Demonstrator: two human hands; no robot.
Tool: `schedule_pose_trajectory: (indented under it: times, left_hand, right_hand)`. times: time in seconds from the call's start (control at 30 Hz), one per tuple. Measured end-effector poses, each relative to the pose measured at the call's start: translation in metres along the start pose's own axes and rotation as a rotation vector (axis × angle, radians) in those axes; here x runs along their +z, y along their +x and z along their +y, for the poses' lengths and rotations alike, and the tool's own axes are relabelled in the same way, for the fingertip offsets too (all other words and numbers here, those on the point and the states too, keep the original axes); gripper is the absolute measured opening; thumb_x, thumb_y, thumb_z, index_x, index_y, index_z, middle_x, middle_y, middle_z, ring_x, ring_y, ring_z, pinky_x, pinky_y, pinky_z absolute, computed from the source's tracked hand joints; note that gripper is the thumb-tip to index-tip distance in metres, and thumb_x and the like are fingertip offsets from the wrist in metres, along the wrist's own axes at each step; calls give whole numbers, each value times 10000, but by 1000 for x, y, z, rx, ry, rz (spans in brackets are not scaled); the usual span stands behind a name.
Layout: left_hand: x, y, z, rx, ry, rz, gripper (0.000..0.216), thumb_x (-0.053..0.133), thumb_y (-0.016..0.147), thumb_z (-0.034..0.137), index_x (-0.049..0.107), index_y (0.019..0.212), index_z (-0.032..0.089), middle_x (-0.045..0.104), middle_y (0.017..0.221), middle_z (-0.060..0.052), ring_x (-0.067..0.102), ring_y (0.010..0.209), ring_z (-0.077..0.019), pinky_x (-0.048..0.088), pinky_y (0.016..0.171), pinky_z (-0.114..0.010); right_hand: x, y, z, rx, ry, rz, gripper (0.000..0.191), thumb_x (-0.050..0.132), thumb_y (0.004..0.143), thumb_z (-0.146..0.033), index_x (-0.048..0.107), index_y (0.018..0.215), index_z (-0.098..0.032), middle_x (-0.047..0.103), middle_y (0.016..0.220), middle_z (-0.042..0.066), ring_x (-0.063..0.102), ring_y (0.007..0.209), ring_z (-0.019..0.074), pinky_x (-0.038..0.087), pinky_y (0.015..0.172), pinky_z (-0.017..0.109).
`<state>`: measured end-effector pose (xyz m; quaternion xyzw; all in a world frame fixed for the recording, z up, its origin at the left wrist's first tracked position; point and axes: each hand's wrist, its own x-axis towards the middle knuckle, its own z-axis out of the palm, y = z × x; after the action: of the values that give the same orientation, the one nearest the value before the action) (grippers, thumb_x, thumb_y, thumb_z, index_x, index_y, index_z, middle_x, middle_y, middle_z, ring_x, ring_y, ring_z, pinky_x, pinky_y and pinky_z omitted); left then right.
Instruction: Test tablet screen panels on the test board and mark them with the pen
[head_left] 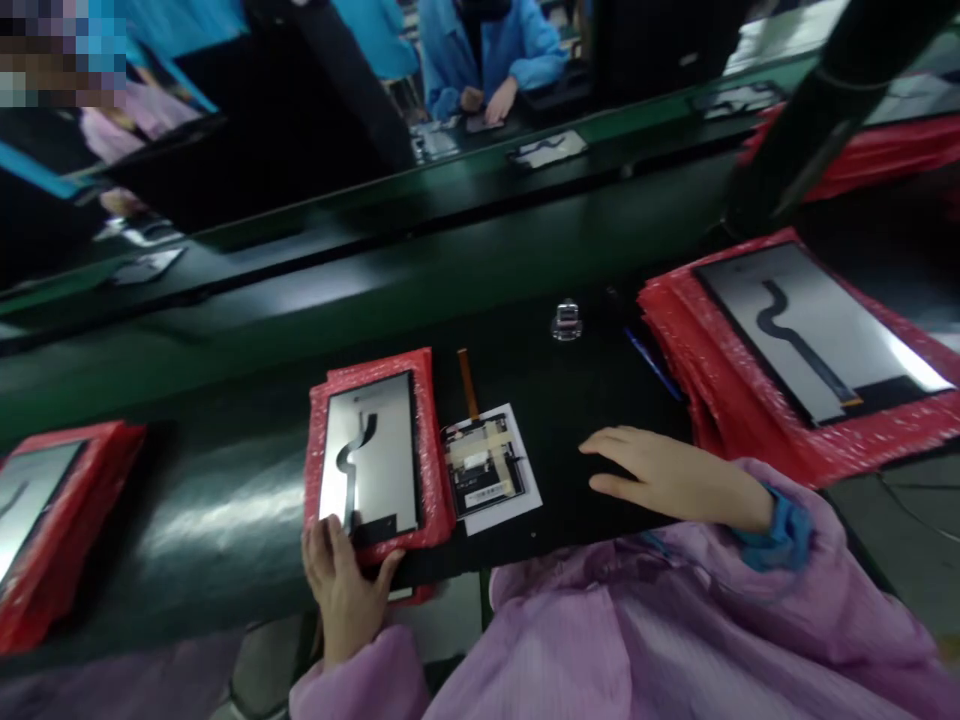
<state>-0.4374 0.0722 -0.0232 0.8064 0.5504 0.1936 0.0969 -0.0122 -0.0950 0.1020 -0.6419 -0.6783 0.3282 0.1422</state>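
Note:
My left hand [346, 592] grips the lower left corner of a small stack of red bubble-wrap sheets [442, 505]. Fingertips rest at the corner while the thumb lies along the bottom edge. On top of this stack is a silver-backed display panel [386, 460] with a dark curved flex cable. Just right of it, a circuit board assembly [484, 465] with yellowish tape and an orange ribbon cable [467, 383] lies on a white sheet [529, 485]. My right hand [660, 470] is open above the dark bench, fingers stretched out and thumb apart, holding nothing.
A larger red bubble-wrap stack [694, 400] carries another display panel [817, 320] on the right. Beside it lies a blue pen [652, 362], with a small clear object [567, 320] nearby. Another red stack [90, 530] stands far left. A co-worker in blue [491, 60] sits opposite.

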Motion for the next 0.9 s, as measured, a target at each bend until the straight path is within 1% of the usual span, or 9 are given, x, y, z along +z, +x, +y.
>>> schedule_pose_trajectory:
  times: [0.13,0.2,0.27,0.33,0.4,0.5,0.57,0.73,0.9]
  left_hand:
    - [9,5,4,-2,64,73,1062,329,868,819,246,1588,42,194,1636,-301,133,1547,-439,143,1229,-620]
    - [8,10,7,-17,76,78,1115,287,844,861,287,1570,14,236,1616,-321,169,1537,-447,150,1230,-611]
    - [6,12,11,-55,89,80,1118,279,843,863,295,1567,13,247,1611,-326,172,1532,-460,152,1221,-633]
    - [4,10,15,-97,113,84,1086,335,837,852,279,1585,67,235,1624,-305,148,1527,-493,140,1189,-704]
    - [1,5,22,-75,126,122,1023,441,835,802,237,1611,167,179,1656,-257,109,1526,-513,128,1161,-757]
    - [-3,-2,41,114,94,228,882,550,877,629,158,1619,356,70,1704,-118,61,1550,-457,109,1193,-725]
    - [-4,-5,61,214,52,273,816,560,908,509,148,1607,427,58,1711,-46,69,1561,-407,101,1223,-677]
    - [1,-3,115,345,-52,311,778,592,903,358,235,1591,430,166,1692,-37,172,1545,-385,162,1232,-631]
    - [12,-5,149,471,-193,288,734,574,912,304,297,1590,346,235,1668,-78,230,1526,-365,184,1226,-614]
  right_hand:
    - [-6,22,1,29,-199,264,392,538,996,-309,631,1302,-83,626,1337,170,563,1274,327,487,1091,518]
    - [-12,46,0,22,-273,385,375,550,983,-275,634,1286,-70,610,1340,183,528,1302,338,471,1110,512]
    - [-18,76,6,51,-311,531,454,567,965,-245,564,1375,-52,546,1414,205,482,1349,358,440,1141,511]
    - [-22,108,20,112,-282,685,594,578,950,-218,423,1494,-40,402,1543,232,366,1449,384,390,1182,518]
    - [-23,136,39,184,-164,809,652,582,938,-183,353,1538,-68,305,1610,215,291,1499,384,350,1207,536]
    - [-19,164,67,189,-39,841,592,519,953,-133,374,1521,-47,365,1571,239,422,1430,345,405,1177,507]
    - [-16,171,81,171,-9,851,569,503,958,-127,394,1511,-47,428,1530,235,504,1360,321,441,1151,488]
    - [-11,174,97,126,52,885,555,585,934,-164,475,1477,-134,450,1551,155,536,1350,287,438,1169,464]
    - [-11,174,107,85,99,903,587,627,913,-198,483,1483,-191,436,1574,113,476,1425,244,406,1205,414]
